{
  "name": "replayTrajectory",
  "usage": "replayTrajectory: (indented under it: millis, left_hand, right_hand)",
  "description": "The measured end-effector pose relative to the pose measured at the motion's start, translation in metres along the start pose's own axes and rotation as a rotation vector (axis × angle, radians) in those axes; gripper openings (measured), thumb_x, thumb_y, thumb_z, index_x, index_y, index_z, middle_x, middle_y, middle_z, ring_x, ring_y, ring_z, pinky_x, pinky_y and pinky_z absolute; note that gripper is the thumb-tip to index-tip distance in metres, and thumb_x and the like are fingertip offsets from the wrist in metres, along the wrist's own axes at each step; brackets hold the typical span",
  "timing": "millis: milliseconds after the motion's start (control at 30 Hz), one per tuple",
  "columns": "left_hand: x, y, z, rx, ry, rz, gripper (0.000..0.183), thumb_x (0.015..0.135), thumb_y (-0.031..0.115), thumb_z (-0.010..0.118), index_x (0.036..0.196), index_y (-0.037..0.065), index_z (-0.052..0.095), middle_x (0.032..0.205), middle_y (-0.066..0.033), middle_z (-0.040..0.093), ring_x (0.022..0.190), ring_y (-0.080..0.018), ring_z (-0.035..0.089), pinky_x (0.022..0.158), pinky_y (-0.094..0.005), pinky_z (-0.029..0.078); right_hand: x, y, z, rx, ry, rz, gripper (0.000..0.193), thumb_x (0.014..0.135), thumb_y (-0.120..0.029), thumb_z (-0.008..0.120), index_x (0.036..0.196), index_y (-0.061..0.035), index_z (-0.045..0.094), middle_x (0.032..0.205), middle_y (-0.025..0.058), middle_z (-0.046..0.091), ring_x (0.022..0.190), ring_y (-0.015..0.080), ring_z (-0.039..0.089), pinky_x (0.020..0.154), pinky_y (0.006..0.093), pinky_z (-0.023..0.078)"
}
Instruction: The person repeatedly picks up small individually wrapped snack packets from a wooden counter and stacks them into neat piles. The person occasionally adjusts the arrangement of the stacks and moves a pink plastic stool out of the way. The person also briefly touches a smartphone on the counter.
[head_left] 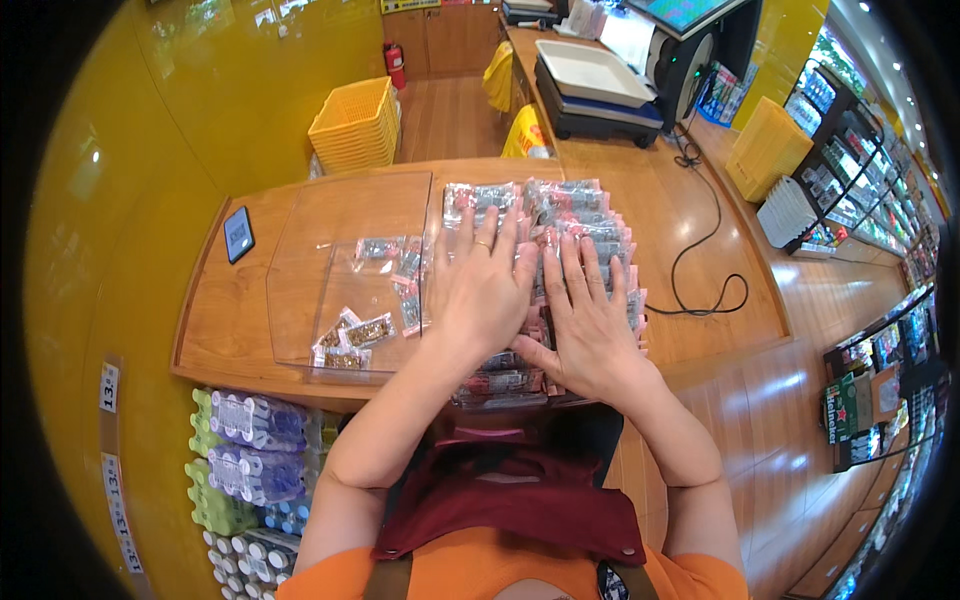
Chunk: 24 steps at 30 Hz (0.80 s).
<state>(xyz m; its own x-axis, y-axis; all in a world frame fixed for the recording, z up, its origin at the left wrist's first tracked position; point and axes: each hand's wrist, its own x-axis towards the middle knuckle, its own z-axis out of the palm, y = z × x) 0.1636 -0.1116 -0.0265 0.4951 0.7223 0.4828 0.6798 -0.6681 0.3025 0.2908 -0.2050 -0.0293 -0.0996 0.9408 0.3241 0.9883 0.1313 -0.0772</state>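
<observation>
Small wrapped snack packets [578, 200], in clear and pink film with dark contents, lie in two dense columns on the wooden counter. My left hand [482, 285] rests flat on the left column, fingers stretched out and a ring on one finger. On the right column lies my right hand [588, 320], its fingers spread and its thumb pointing toward the left hand. Both palms hide the packets beneath them. Left of the columns is a clear plastic bin [300, 285] holding several loose packets [370, 330], some with brown contents.
A phone [239, 235] lies at the counter's left end. Beyond the columns stand a scale with a white tray [595, 73] and a black cable [690, 250]. Stacked yellow baskets [353, 125] are on the floor behind. Packs of bottled drinks [255, 420] stand below the counter at left.
</observation>
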Motion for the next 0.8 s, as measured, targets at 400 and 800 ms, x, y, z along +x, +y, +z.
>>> replayTrajectory:
  millis: [400, 800]
  left_hand:
    - [-0.0068, 0.0008, 0.0111, 0.156, 0.031, 0.03, 0.043, 0.094, 0.028, 0.045, 0.128, 0.004, 0.051, 0.127, -0.0167, 0.053, 0.127, -0.0358, 0.04, 0.106, -0.0559, 0.022]
    - [-0.0082, -0.0063, 0.0049, 0.043, -0.032, 0.029, 0.05, 0.096, 0.034, 0.04, 0.136, 0.003, 0.044, 0.137, -0.0227, 0.043, 0.132, -0.0391, 0.034, 0.108, -0.0576, 0.018]
  right_hand:
    - [0.001, 0.0006, 0.0024, 0.023, -0.091, -0.027, 0.083, 0.082, -0.053, 0.052, 0.139, 0.004, 0.035, 0.15, 0.0211, 0.022, 0.141, 0.0377, 0.015, 0.108, 0.0622, 0.007]
    - [-0.0022, 0.0036, 0.0033, 0.053, 0.063, -0.071, 0.081, 0.082, -0.056, 0.058, 0.137, 0.0007, 0.04, 0.146, 0.0203, 0.031, 0.137, 0.0366, 0.026, 0.107, 0.0628, 0.015]
